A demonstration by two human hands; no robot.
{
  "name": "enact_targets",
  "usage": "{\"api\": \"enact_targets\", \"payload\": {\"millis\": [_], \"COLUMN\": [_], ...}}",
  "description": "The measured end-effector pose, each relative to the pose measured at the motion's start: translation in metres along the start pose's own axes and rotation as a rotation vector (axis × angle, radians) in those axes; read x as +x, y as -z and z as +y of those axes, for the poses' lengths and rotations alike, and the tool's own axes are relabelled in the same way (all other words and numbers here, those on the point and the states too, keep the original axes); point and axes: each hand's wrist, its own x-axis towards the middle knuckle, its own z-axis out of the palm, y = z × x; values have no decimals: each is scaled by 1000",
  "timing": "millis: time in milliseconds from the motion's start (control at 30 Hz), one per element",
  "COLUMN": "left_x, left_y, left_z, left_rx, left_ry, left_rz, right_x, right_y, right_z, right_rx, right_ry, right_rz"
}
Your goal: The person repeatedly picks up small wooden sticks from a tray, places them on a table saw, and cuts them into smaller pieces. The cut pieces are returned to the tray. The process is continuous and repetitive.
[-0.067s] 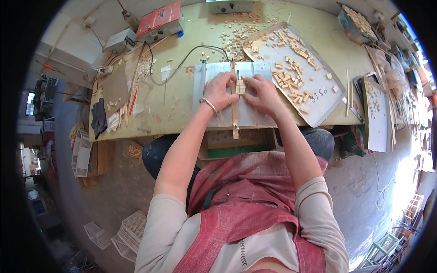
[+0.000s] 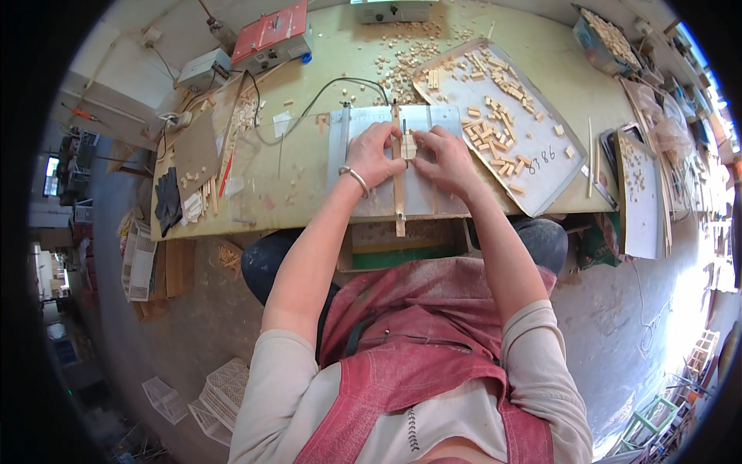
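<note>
Pale wooden block (image 2: 409, 148) pinched between left hand (image 2: 372, 157) and right hand (image 2: 447, 161), shallow grey rectangular tray (image 2: 539, 189) scattered with oblong wooden pieces (image 2: 501, 142), blue bin (image 2: 592, 49) heaped with small wooden bits (image 2: 610, 32).

The left hand (image 2: 374, 157) and right hand (image 2: 448, 162) flank a small wooden piece (image 2: 409, 147) over a grey metal plate (image 2: 418, 199) on the pale-green worktop (image 2: 301, 174), with a tray (image 2: 535, 199) of wooden blocks (image 2: 487, 141) to the right.

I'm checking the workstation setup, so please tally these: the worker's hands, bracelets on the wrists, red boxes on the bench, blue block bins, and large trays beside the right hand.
Hands: 2 (left hand, right hand)
Bracelet: 1
Red box: 1
Blue bin: 1
Large tray: 1
Total: 6
</note>
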Motion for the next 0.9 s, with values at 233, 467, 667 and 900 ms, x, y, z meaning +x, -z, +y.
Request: {"api": "enact_targets", "payload": {"millis": [233, 467, 667, 900], "left_x": [-1, -55, -62, -59], "left_y": [10, 25, 27, 15], "left_z": [10, 29, 21, 26], "left_rx": [84, 132, -145, 35], "left_ry": [75, -85, 90, 12], "left_rz": [-145, -260, -191, -185], "right_x": [6, -26, -52, -58], "right_y": [6, 13, 8, 1], "right_z": [-2, -5, -20, -22], "right_rx": [-74, -101, -90, -61], "right_ry": [-6, -1, 118, 117], "right_rz": [-39, -48, -45, -58]}}
